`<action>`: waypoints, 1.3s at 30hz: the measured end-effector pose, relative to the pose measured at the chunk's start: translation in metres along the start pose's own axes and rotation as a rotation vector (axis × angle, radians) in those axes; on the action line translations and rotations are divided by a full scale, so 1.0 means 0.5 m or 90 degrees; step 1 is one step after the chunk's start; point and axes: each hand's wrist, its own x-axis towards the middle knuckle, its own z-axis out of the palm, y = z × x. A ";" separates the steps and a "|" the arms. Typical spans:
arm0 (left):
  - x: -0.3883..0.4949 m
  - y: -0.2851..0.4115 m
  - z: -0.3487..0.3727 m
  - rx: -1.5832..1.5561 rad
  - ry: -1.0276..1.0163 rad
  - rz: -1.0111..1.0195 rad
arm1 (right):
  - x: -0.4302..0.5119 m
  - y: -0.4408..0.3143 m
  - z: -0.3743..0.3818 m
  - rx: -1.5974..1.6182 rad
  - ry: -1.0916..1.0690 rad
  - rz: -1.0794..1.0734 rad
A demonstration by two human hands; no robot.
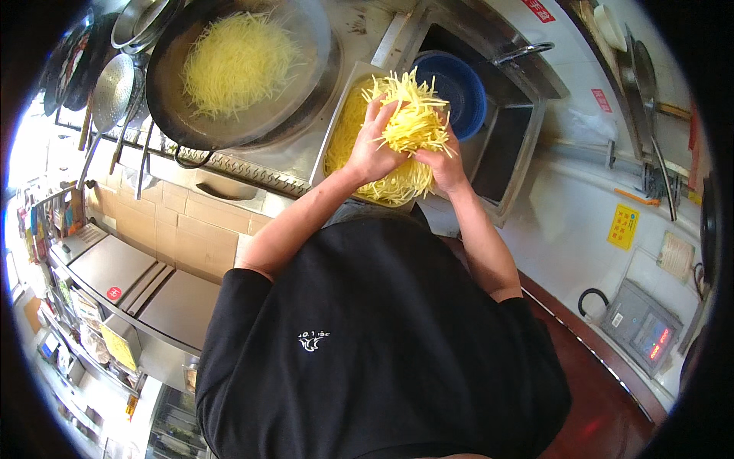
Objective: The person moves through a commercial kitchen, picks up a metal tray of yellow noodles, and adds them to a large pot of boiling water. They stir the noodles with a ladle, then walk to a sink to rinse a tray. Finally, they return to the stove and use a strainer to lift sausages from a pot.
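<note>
Between my left hand [375, 146] and my right hand [444, 163] is a heap of shredded potato [410, 126], pale yellow and cut in thin strips, held from both sides. Both hands are above a rectangular steel tray [330, 140] that contains more of the shreds. Left of the tray stands a large dark wok [166, 109] on the stove, with a mound of paler shreds [241, 66] in its liquid. The undersides of my hands and some fingertips are hidden by the strips.
A blue basin [479, 97] sits in the steel sink [530, 132], under a faucet [524, 53]. A perforated skimmer [113, 94] and ladles lie left of the wok. The wok's loop handle [192, 163] juts toward the counter edge. Steel cabinets [114, 267] stand at lower left.
</note>
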 end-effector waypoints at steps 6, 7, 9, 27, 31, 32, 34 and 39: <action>0.040 0.042 -0.072 -0.009 0.066 0.030 | 0.065 -0.058 0.049 -0.063 -0.063 -0.063; 0.050 0.040 -0.092 -0.015 0.084 0.039 | 0.085 -0.070 0.070 -0.067 -0.073 -0.075; 0.074 0.019 -0.148 0.114 0.097 0.065 | 0.134 -0.092 0.119 -0.076 -0.093 -0.097; 0.222 -0.169 -0.634 0.510 0.008 -0.227 | 0.529 -0.044 0.417 -0.342 -0.213 0.039; 0.195 -0.081 -0.550 0.553 -0.090 -0.172 | 0.480 -0.051 0.287 -0.359 -0.203 -0.005; 0.180 -0.091 -0.516 0.527 -0.083 -0.151 | 0.469 -0.049 0.245 -0.331 -0.199 0.005; 0.130 -0.069 -0.407 0.470 -0.067 -0.106 | 0.436 -0.045 0.146 -0.350 -0.184 0.023; -0.045 -0.041 -0.149 0.334 -0.313 -0.035 | 0.344 0.049 -0.048 -0.522 -0.155 0.079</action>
